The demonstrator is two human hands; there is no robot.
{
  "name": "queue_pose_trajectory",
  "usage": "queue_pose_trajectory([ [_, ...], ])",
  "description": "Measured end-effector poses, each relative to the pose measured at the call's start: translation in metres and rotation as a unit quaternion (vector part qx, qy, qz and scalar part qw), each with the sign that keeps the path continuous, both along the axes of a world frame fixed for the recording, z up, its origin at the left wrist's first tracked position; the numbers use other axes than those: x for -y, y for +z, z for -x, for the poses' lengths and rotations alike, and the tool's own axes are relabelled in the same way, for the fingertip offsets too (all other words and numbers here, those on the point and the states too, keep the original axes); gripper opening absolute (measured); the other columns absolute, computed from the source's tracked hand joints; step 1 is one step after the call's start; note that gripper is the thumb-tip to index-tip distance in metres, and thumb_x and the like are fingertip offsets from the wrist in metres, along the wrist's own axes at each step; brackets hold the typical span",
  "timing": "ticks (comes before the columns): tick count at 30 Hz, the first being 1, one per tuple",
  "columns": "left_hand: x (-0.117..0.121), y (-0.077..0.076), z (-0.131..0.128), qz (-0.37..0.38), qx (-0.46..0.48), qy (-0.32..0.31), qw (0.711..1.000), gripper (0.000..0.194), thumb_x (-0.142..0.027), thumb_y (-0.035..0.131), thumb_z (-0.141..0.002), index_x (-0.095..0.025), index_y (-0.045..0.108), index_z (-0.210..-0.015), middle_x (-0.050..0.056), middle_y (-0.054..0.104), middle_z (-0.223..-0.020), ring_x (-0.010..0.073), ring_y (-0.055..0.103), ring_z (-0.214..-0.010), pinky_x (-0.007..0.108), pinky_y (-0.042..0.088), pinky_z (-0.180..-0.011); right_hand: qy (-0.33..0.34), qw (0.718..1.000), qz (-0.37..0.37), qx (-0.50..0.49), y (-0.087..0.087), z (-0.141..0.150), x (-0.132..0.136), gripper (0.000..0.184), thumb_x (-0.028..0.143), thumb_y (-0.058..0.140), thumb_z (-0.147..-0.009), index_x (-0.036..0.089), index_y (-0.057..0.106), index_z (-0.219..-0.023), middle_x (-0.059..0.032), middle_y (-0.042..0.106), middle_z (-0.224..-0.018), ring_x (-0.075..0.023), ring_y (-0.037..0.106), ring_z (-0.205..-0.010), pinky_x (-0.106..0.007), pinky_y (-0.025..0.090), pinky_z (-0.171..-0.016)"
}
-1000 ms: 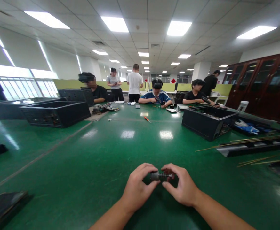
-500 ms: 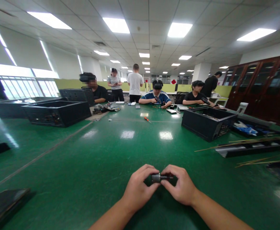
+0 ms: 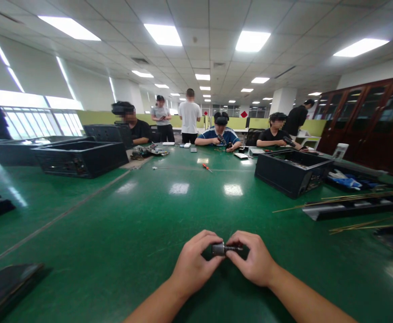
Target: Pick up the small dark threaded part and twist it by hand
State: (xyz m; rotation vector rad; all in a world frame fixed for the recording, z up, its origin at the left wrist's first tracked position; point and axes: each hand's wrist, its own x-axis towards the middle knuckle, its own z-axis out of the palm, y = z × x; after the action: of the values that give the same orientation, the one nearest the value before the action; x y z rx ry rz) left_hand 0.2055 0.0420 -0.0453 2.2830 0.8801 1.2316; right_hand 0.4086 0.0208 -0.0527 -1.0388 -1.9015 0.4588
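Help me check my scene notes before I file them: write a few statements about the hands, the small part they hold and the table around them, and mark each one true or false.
1. Both the left hand and the right hand grip the small metal cylinder. True.
2. The table has a red surface. False: it is green.
3. A black open case stands on the table to the right. True.
4. The orange-handled screwdriver is in the right hand. False: it lies far up the table, apart from both hands.
5. Thin sticks lie across the right side of the table. True.
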Motion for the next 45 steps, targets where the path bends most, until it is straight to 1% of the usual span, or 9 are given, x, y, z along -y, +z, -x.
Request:
queue_pose_trajectory([
  [7, 0.002, 0.0038, -0.0006, -0.005, 0.007, -0.002, 1.0, 0.021, -0.013, 0.072, -0.077, -0.022, 0.068, -0.096, 0.004, 0.069, -0.093, 0.0175, 0.067, -0.087, 0.029, 0.054, -0.08, -0.005, 1.0, -0.007, -0.001, 0.0005, -0.0001, -0.0005, 0.007, 0.016, 0.065, -0.077, 0.019, 0.064, -0.082, -0.0018, 0.065, -0.075, -0.017, 0.061, -0.069, -0.027, 0.045, -0.066],
  [13, 0.0021, 0.0037, 0.0, -0.01, 0.006, 0.001, 1.0, 0.022, -0.011, 0.071, -0.078, -0.022, 0.068, -0.097, 0.004, 0.069, -0.094, 0.0171, 0.067, -0.088, 0.028, 0.054, -0.08, -0.011, 1.0, -0.016, 0.004, -0.0006, -0.0003, -0.0009, 0.006, 0.017, 0.064, -0.077, 0.02, 0.063, -0.082, -0.0019, 0.065, -0.074, -0.0172, 0.06, -0.068, -0.027, 0.045, -0.065],
  [20, 0.0011, 0.0024, 0.0007, -0.015, 0.007, 0.0, 1.0, 0.025, -0.011, 0.072, -0.077, -0.022, 0.068, -0.099, 0.003, 0.069, -0.094, 0.0163, 0.067, -0.087, 0.027, 0.054, -0.08, -0.008, 1.0, -0.009, 0.002, 0.0019, -0.0006, -0.0003, 0.005, 0.018, 0.064, -0.078, 0.019, 0.064, -0.083, -0.0022, 0.065, -0.074, -0.0172, 0.061, -0.068, -0.028, 0.045, -0.065],
  [29, 0.0028, 0.0059, 0.0008, -0.03, 0.013, 0.01, 0.999, 0.024, -0.011, 0.072, -0.076, -0.022, 0.068, -0.097, 0.003, 0.071, -0.093, 0.0169, 0.068, -0.086, 0.028, 0.055, -0.079, -0.008, 1.0, -0.011, 0.007, 0.0006, -0.0025, -0.0009, 0.004, 0.019, 0.064, -0.079, 0.019, 0.064, -0.083, -0.0022, 0.065, -0.074, -0.0172, 0.06, -0.068, -0.028, 0.045, -0.065],
  [37, 0.0011, 0.0035, 0.0011, -0.036, 0.008, 0.015, 0.999, 0.025, -0.011, 0.072, -0.076, -0.022, 0.068, -0.098, 0.004, 0.07, -0.093, 0.017, 0.068, -0.087, 0.027, 0.056, -0.078, -0.012, 1.0, -0.013, -0.001, -0.0018, -0.003, -0.0017, 0.007, 0.017, 0.064, -0.077, 0.02, 0.063, -0.083, -0.0017, 0.065, -0.074, -0.0172, 0.06, -0.069, -0.028, 0.045, -0.066],
  [45, 0.0015, 0.0054, 0.0013, -0.032, 0.004, 0.016, 0.999, 0.025, -0.01, 0.073, -0.076, -0.022, 0.068, -0.098, 0.003, 0.07, -0.093, 0.0167, 0.068, -0.087, 0.027, 0.055, -0.079, -0.009, 1.0, -0.015, 0.004, -0.0005, -0.0038, -0.0015, 0.003, 0.019, 0.063, -0.079, 0.019, 0.064, -0.082, -0.0017, 0.065, -0.073, -0.017, 0.059, -0.068, -0.027, 0.045, -0.065],
])
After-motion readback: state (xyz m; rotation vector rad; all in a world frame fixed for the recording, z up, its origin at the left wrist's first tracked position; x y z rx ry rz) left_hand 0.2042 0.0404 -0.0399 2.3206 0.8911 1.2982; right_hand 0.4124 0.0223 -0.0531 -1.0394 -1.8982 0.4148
